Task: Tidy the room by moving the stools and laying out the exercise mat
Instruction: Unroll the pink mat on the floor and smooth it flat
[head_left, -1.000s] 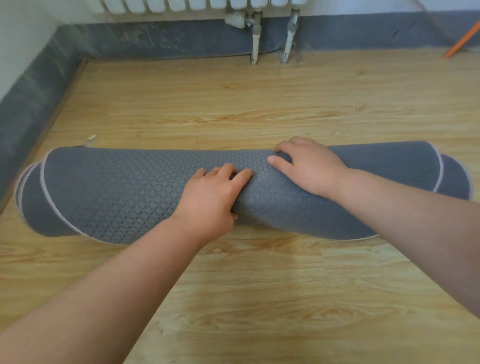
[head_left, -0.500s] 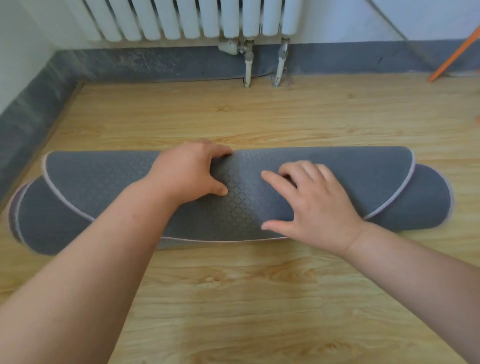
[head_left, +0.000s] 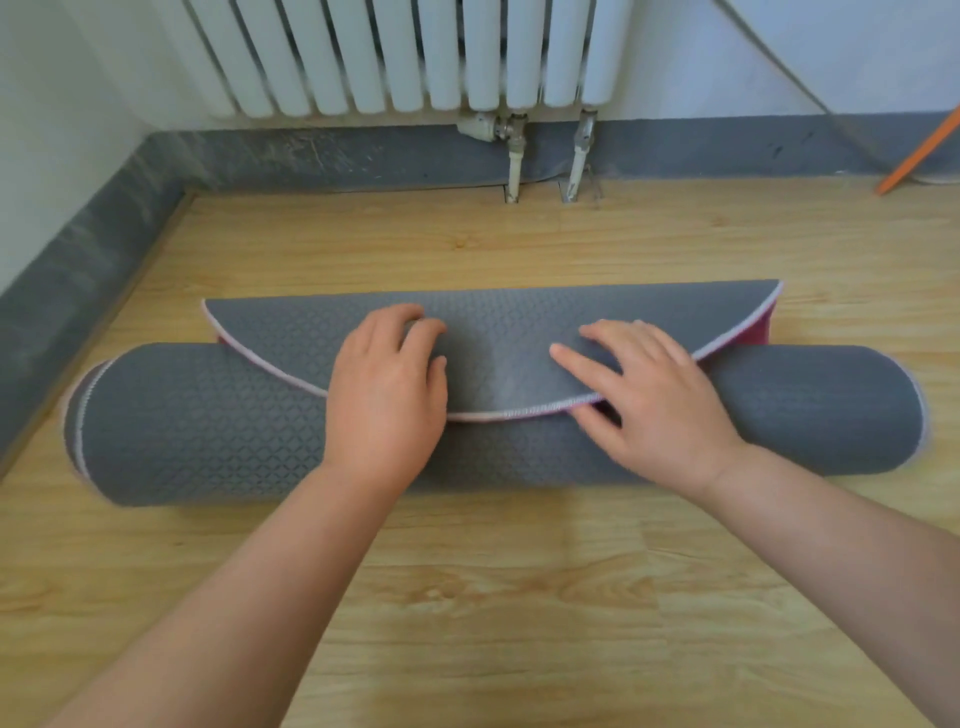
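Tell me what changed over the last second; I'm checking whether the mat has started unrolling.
The mat's rounded end flap has peeled free and now lies toward the radiator. The left hand and right hand shifted onto it. The roll stays mostly wound on the floor.

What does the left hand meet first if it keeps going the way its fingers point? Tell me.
The left hand points away from the person, across the mat's loose flap. Past the flap's far edge comes bare wooden floor, then likely the grey skirting under the radiator; depth is hard to judge.
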